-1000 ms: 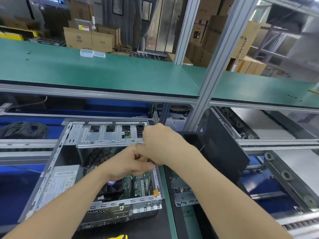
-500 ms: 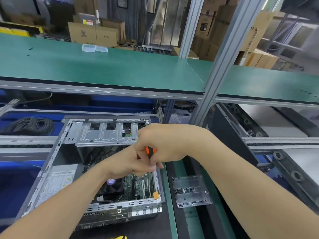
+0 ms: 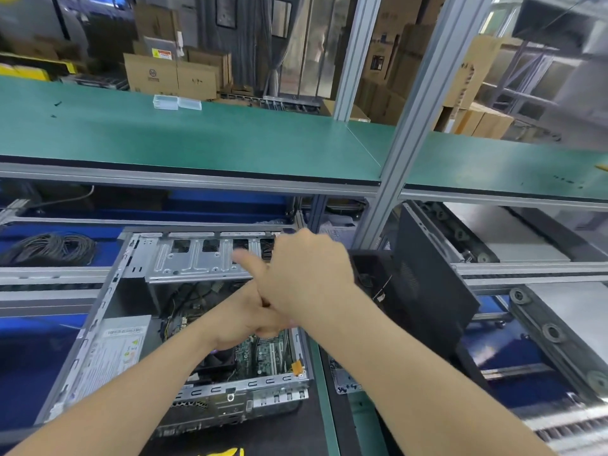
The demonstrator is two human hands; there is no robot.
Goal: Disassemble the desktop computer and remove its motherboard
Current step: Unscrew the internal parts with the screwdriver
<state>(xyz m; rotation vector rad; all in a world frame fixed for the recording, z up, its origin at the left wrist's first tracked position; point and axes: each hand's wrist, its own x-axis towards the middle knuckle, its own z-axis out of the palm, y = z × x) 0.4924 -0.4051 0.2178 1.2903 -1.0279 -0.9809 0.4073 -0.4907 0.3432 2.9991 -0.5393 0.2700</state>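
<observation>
Nearest the camera, the open grey metal desktop computer case lies on its side on a black mat. The green motherboard sits inside it at the right, beside a black fan. At the left is a silver power supply box; its white label carries a barcode and a yellow warning triangle, but the print is too small to read. Over the board the left hand has its fingers curled, tucked under the right wrist, and I cannot tell what it grips. The right hand crosses above it, back to the camera, with one blurred finger stretched left over the perforated steel drive cage. Its other fingers are hidden, so I cannot tell its hold. Right of the case are a clear plastic tray of screws and a leaning black side panel. Farther off are a coil of black cable, a green shelf and brown cardboard boxes with an unreadable round logo.
</observation>
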